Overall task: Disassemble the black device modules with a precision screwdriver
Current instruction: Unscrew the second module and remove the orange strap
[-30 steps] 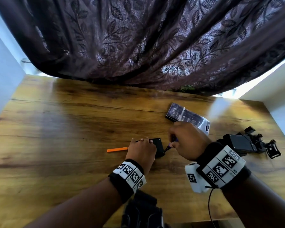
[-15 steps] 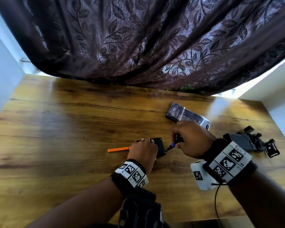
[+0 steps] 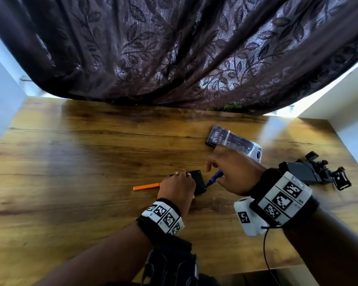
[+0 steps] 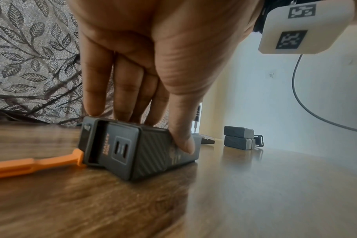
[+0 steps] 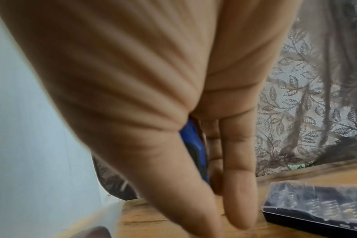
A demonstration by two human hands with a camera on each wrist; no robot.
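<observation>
A black device module point(image 3: 197, 179) lies on the wooden table point(image 3: 81, 162). My left hand point(image 3: 181, 176) holds it down, fingers on its top and thumb pressed to its near side, as the left wrist view shows on the module point(image 4: 141, 149). My right hand point(image 3: 216, 170) grips a blue-handled precision screwdriver point(image 3: 215, 176) just right of the module. Its tip meets the module's near right corner. In the right wrist view the blue handle point(image 5: 194, 148) sits between thumb and fingers, and the tip is hidden.
An orange pry tool point(image 3: 146, 186) lies left of the module. A clear-lidded bit case point(image 3: 234, 142) sits behind my right hand. More black modules and mounts point(image 3: 304, 172) lie at the right edge. A dark curtain point(image 3: 174, 48) hangs over the table's far side.
My right hand has turned slightly and raised a finger, so more of the blue handle shows. The left hand and the module have stayed put.
</observation>
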